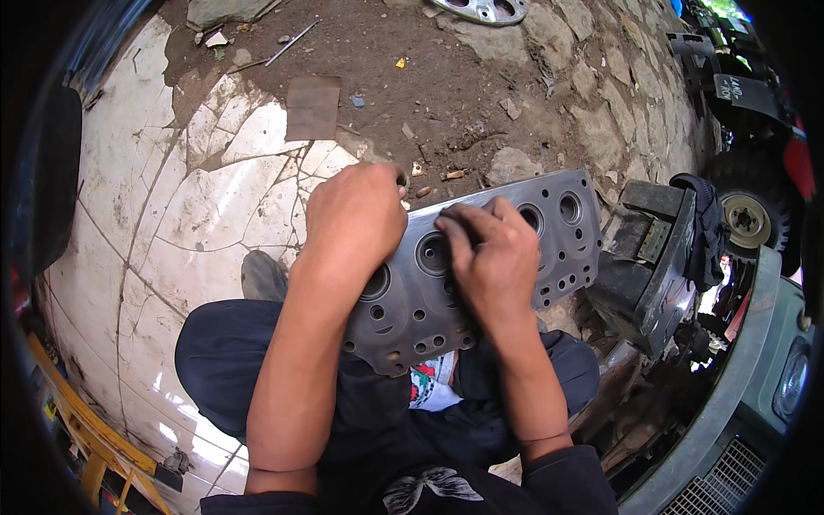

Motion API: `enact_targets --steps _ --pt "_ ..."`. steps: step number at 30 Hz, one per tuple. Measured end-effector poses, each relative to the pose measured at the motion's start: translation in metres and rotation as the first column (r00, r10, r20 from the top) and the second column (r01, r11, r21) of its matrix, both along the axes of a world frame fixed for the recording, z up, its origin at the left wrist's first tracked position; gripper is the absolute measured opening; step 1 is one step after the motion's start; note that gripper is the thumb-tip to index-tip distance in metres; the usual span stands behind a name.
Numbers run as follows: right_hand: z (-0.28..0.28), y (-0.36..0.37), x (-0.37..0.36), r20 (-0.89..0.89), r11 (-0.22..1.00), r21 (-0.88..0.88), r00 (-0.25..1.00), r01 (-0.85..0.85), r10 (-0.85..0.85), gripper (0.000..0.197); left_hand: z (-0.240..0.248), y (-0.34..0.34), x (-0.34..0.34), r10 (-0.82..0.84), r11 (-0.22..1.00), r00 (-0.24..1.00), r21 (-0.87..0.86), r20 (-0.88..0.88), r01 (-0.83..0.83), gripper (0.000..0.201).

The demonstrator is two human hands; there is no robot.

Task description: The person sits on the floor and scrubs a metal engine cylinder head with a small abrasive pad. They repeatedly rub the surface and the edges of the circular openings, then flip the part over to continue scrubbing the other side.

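A grey metal cylinder head [408, 290] rests tilted across my lap, its flat face with round valve seats and bolt holes turned up. My left hand [356, 213] is closed at the far left edge of it. A small dark round end shows beside its curled fingers, but what they hold is mostly hidden. Over the middle of the face, my right hand [498, 257] has thumb and fingers drawn together beside a valve seat [433, 254]. Whatever is between those fingertips is too small to make out. Two more valve seats show right of this hand.
Cracked white tiles [146, 249] cover the left side. Beyond them, dirt holds a brown square sheet [313, 108], a thin rod [292, 43] and a round metal plate [482, 10]. At right stand a black metal box [631, 296], a vehicle wheel [747, 215] and green bodywork [785, 343]. A yellow frame [90, 429] is lower left.
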State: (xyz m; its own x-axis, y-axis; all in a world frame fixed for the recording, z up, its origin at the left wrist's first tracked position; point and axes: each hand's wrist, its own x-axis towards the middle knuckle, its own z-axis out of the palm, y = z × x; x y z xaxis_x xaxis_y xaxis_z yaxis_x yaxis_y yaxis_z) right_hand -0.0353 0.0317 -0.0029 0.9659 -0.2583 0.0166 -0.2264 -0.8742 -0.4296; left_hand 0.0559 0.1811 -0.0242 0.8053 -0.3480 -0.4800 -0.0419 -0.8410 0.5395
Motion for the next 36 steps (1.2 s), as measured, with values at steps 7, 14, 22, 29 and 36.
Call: enact_targets --steps 7,14,22,29,36 --pt "0.008 -0.017 0.001 -0.095 1.0 0.008 0.995 -0.026 0.027 0.021 -0.009 0.006 -0.004 -0.028 0.999 0.999 0.025 0.035 0.027 0.024" --pt "0.01 -0.021 0.0 -0.07 0.999 -0.006 0.996 -0.052 0.051 0.02 -0.004 0.006 0.002 -0.019 1.0 0.998 0.016 0.066 0.018 0.026" --pt "-0.003 -0.003 0.008 -0.118 0.996 0.023 0.989 -0.091 0.093 0.022 -0.01 0.0 -0.002 0.021 0.998 0.99 -0.066 0.142 -0.012 0.024" --pt "0.003 -0.017 -0.003 -0.006 0.994 -0.069 0.996 -0.087 0.087 0.019 -0.009 0.002 -0.004 0.018 0.999 0.984 -0.034 0.175 -0.012 0.028" --pt "0.003 -0.027 0.004 -0.06 0.999 -0.032 0.998 0.003 -0.005 0.018 -0.008 0.005 -0.005 0.033 0.999 0.982 -0.006 0.184 -0.032 0.029"
